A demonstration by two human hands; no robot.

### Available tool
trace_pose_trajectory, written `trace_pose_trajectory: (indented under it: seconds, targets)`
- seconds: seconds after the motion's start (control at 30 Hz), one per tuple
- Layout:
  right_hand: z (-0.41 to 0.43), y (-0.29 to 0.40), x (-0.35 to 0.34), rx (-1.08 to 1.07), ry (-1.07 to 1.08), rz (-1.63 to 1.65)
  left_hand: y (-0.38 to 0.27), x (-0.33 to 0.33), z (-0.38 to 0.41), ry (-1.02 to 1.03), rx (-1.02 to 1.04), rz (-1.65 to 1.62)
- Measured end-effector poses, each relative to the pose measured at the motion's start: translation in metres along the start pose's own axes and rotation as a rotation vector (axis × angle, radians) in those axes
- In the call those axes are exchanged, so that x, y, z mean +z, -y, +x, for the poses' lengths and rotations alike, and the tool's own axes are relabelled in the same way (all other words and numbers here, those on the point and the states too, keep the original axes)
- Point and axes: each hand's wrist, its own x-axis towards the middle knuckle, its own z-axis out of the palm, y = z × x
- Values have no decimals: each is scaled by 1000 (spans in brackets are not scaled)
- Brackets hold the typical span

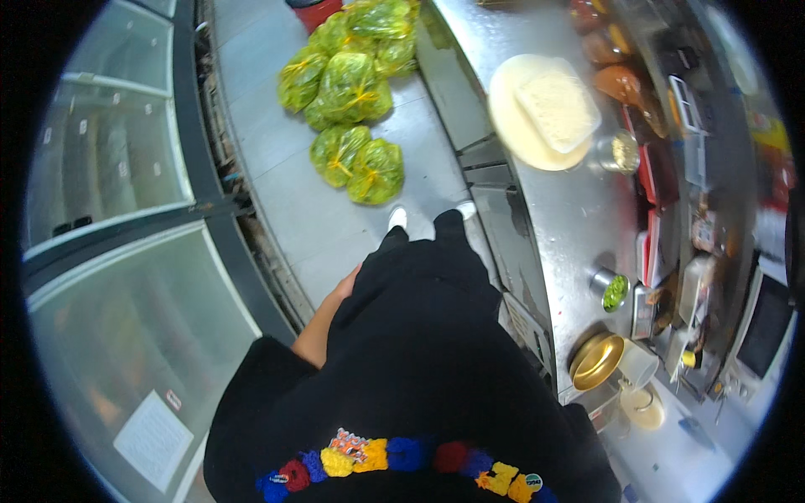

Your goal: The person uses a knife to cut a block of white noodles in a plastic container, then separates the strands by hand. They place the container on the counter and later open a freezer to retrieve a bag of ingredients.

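Observation:
My left hand point(347, 284) hangs at my side against my black clothing; its fingers are mostly hidden, so what it does cannot be told. Out of view is my right hand. On the floor before my white shoes lie several tied clear bags of green leafy vegetables point(352, 88). To the right runs a stainless steel counter point(541, 214). It bears a round cream-coloured board point(506, 119) with a clear plastic container of pale food point(560, 110) on it, a metal cup of pale chopped food point(624, 152), a metal cup of chopped greens point(615, 293) and a gold-coloured metal bowl point(597, 361).
Glass-doored refrigerators point(138, 302) line the left side, with a floor channel point(251, 232) along their base. A red bin point(319, 14) stands beyond the bags. Red trays point(654, 176) and a small scale point(643, 311) sit along the counter's back.

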Motion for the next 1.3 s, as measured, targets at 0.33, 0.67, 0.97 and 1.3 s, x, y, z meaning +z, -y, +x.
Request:
trace_pose_trajectory:
  seconds: [0.33,0.67,0.97,1.3]
  targets:
    - [-43,-39,21,59,-52,20,-10,-32,-17,103,-42,288]
    - [-38,-111,25,118,-62,108,-28,-44,24,103,46,798]
    - [28,-108,96,-3,75,297,-32,-40,83,133,140,1315]
    - [214,-24,143,-393,-224,204,-94,79,116,-57,258,1362]
